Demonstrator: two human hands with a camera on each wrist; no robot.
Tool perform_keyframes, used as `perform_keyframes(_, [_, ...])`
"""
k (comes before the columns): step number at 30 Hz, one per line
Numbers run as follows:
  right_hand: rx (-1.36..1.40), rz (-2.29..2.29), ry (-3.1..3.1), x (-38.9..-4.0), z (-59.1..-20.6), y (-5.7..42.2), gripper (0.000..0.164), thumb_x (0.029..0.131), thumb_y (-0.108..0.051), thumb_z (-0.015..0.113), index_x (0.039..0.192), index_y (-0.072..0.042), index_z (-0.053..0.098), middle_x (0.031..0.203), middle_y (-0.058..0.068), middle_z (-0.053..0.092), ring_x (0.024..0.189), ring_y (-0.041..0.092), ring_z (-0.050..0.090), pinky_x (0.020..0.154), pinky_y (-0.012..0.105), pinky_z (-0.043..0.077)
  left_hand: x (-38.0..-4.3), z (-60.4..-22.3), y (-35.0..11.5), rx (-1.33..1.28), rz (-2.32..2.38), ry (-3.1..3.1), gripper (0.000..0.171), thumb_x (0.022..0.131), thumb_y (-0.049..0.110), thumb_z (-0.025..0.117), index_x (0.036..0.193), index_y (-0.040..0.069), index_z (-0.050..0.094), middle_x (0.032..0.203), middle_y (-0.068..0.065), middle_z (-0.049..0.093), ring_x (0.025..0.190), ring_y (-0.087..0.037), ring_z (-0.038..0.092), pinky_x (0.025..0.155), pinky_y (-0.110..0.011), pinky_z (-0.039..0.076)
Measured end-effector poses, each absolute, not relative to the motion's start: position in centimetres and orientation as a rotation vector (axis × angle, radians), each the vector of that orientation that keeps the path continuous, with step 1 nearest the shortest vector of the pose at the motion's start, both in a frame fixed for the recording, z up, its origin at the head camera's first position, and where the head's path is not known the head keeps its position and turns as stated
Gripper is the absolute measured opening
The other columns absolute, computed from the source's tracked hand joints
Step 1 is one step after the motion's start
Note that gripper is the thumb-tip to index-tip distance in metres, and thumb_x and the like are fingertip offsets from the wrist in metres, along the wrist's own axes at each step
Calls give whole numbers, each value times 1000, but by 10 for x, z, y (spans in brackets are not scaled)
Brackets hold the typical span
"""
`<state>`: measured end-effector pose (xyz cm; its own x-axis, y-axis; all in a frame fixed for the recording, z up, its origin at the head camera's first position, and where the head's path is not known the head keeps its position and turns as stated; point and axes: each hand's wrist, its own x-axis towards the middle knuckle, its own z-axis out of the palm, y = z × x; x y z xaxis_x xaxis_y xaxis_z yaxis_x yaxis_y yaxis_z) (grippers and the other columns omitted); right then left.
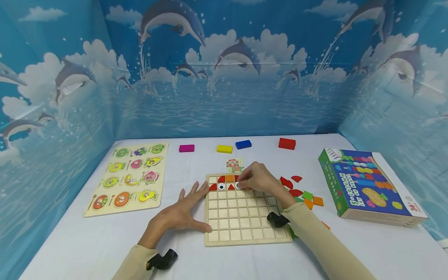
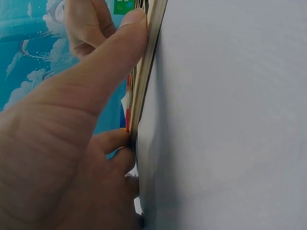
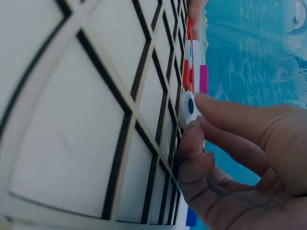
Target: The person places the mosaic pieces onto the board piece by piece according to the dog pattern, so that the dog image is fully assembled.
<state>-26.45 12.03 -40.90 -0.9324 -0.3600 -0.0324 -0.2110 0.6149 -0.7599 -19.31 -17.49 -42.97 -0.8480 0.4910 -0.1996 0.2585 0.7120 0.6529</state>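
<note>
A wooden grid board (image 1: 249, 236) lies flat on the table. Red pieces, an orange square (image 1: 229, 178) and a round eye piece (image 1: 221, 186) sit in its far rows. My right hand (image 1: 259, 179) pinches a second white eye piece (image 3: 187, 107) with a dark centre, at the board's surface; in the head view the fingers mostly cover it. With fingers spread, my left hand (image 1: 179, 213) steadies the board's left side, its thumb on the edge in the left wrist view. A small picture card (image 1: 235, 165) lies just beyond the board.
Loose red, green and orange pieces (image 1: 317, 201) lie right of the board, partly behind the right arm. A fruit puzzle board (image 1: 117, 171) is at left, a boxed toy set (image 1: 374, 186) at right. Magenta, yellow, blue and red blocks (image 1: 287, 144) line the back.
</note>
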Motion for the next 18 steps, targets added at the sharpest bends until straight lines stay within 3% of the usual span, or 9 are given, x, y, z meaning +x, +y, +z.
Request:
perform_keyframes(7, [-589,-1114,2726,-264,-408,117,5,90,-6,87,93,-2,84,78,3,73,71,15,59,61,27,50,-193,-430,-175,592,903,2554,129,74,47,100,174,16,24,182,3,7,168,-22,-9,133,-54,-13])
perform_keyframes(14, [-637,-1097,2670,-264,-404,121,16,89,3,85,105,1,85,98,7,78,80,15,65,68,28,57,-193,-430,-175,586,895,2558,129,73,47,100,173,17,24,182,4,8,168,-22,-8,134,-54,-12])
perform_keyframes(18, [-665,-1123,2659,-265,-405,122,25,88,4,85,113,3,83,98,10,77,77,15,65,67,28,57,-193,-429,-174,597,894,2558,129,74,46,100,173,16,24,182,3,8,168,-23,-8,133,-55,-13])
